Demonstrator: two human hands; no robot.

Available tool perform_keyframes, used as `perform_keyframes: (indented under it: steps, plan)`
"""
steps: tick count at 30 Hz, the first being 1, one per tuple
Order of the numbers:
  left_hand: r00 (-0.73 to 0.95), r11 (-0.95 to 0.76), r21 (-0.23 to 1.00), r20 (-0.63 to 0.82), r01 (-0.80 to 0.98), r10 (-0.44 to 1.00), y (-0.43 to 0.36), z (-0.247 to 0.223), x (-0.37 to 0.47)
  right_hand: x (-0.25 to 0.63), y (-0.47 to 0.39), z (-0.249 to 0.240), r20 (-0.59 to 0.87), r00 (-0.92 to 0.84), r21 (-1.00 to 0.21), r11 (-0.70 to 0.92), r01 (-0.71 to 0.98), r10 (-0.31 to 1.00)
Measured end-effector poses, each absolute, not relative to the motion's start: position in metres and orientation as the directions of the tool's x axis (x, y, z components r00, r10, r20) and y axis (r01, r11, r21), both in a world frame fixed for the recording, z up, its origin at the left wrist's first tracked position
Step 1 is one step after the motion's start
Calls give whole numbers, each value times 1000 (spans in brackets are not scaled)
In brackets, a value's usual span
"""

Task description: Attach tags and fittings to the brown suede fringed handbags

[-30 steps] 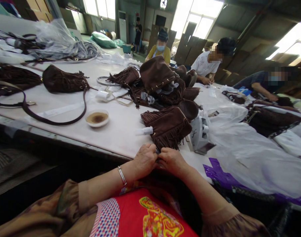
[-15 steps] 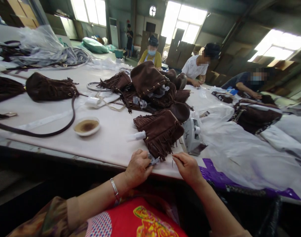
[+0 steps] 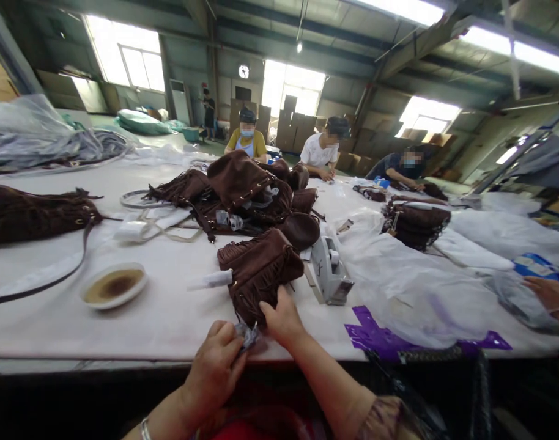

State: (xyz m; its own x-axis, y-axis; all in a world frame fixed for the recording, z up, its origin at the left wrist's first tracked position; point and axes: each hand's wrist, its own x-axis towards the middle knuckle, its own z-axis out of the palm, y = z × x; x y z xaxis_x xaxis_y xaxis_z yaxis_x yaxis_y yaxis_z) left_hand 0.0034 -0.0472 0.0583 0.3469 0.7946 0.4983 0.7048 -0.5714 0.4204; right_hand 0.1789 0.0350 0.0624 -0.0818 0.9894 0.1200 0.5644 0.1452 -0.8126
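A small dark brown fringed bag (image 3: 260, 263) lies on its side near the front of the white table. My right hand (image 3: 284, 318) grips its near, lower side, thumb on the fringe and fingers partly hidden behind it. Just left of that, my left hand (image 3: 219, 354) is closed on a crumpled piece of clear plastic wrap (image 3: 247, 335) at the bag's near end. What lies beneath the plastic I cannot make out. A white wrapped piece (image 3: 210, 280) sticks out from the bag's left side by a metal eyelet.
Behind is a heap of brown bags (image 3: 238, 180). A grey tape dispenser (image 3: 331, 272) stands right of my bag, and a shallow dish (image 3: 114, 286) with brown stuff sits left. Purple tape (image 3: 375, 337) marks the front edge. Co-workers sit across; another person's hand (image 3: 550, 299) is at far right.
My right hand has left a thin fringe strand and moved onto the bag's side. The left stays at the plastic. My view has tilted up and turned right.
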Motion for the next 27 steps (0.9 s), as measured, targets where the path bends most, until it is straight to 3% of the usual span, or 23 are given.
perform_keyframes:
  steps: [4,7,11,14,27]
  plan:
    - [333,-549,351,516,759,789,-28,57,-2,166,71,71,186,-290,-708,332,623,939]
    - [339,-556,326,530,765,777,-16,50,-6,190,81,72,177,-291,-551,340,762,940]
    - [316,-561,339,562,755,764,-13,41,-6,243,73,74,120,-50,-304,84,949,992]
    - [303,-565,353,575,746,760,-13,41,-5,271,67,73,16,61,-97,-59,994,998]
    - [305,-540,382,524,750,795,-14,39,-9,289,56,64,55,-91,-8,92,996,994]
